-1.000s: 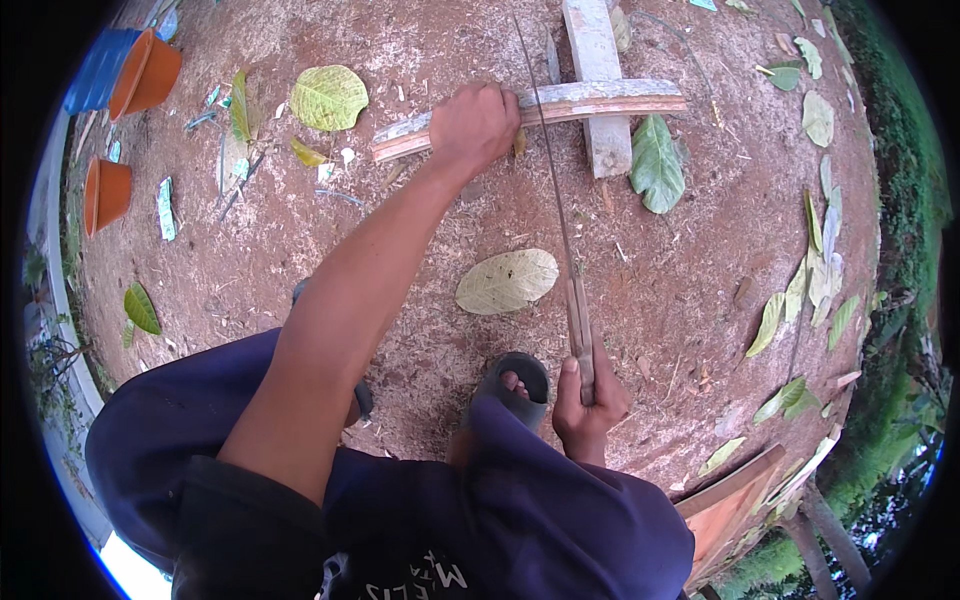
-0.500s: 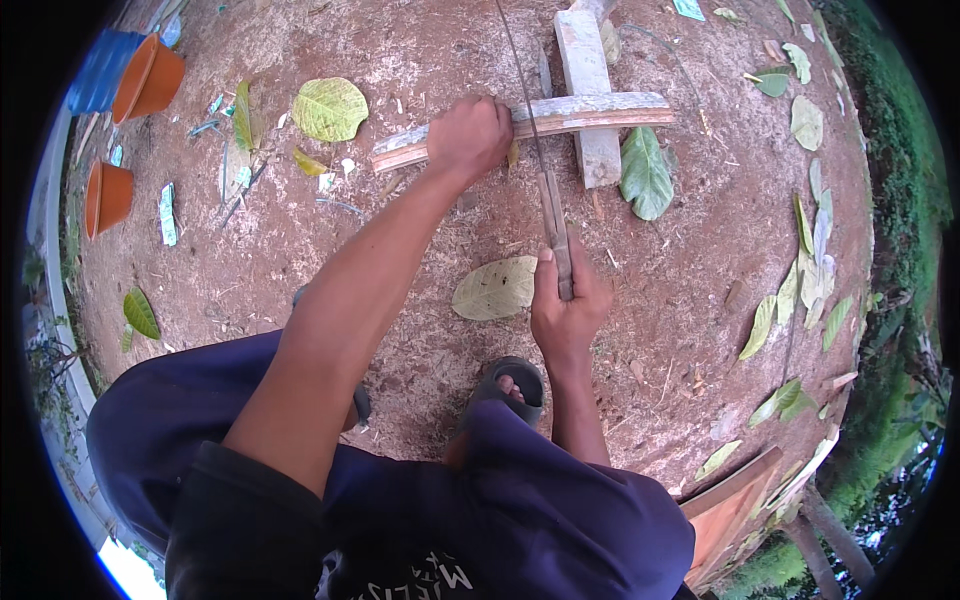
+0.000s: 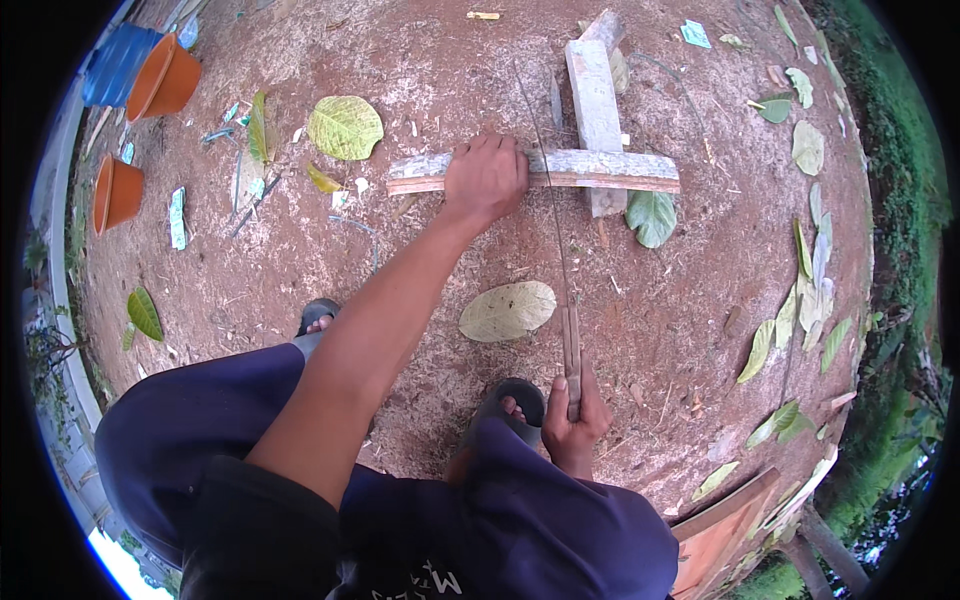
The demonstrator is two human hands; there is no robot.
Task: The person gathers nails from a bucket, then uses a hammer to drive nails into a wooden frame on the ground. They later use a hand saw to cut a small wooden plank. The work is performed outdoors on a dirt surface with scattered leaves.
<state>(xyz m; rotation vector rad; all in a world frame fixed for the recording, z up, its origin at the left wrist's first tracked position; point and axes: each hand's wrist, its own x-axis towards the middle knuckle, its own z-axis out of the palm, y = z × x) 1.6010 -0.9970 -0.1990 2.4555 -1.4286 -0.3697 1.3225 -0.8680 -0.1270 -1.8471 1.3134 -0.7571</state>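
Left hand (image 3: 487, 178) pins the plank (image 3: 610, 168) (right hand (image 3: 573, 425) grips saw (image 3: 560, 255)).

grey plank (image 3: 600, 166), orange pots (image 3: 165, 78), blue bucket (image 3: 115, 62)

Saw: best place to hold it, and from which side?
Grip the saw by its wooden handle, the end nearest the body, coming from below as the right hand does. The blade is long and thin, running up across the stick, which the left hand pins.
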